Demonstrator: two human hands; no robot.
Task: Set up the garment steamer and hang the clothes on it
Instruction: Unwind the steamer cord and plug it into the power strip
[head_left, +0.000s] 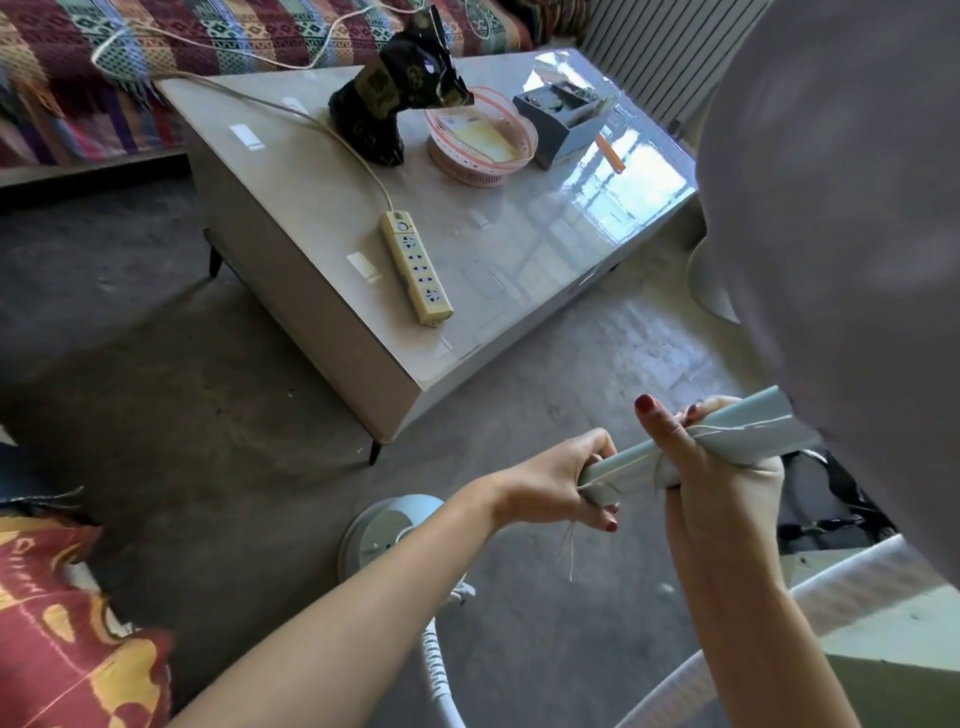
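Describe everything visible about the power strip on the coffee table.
The power strip is a long, cream-yellow plastic bar lying flat near the front edge of the glossy table. It shows a round switch at its far end and a row of sockets, all empty. Its pale cord runs back across the tabletop toward the sofa. Neither hand touches it.

We count two hands, left hand (558, 480) and right hand (722, 467), on one bar (691, 441). On the one table (322, 228) we see one power strip (415, 267), one basket (480, 137), one dark bag (395, 98), one grey box (563, 122). Near, one steamer base (382, 530).
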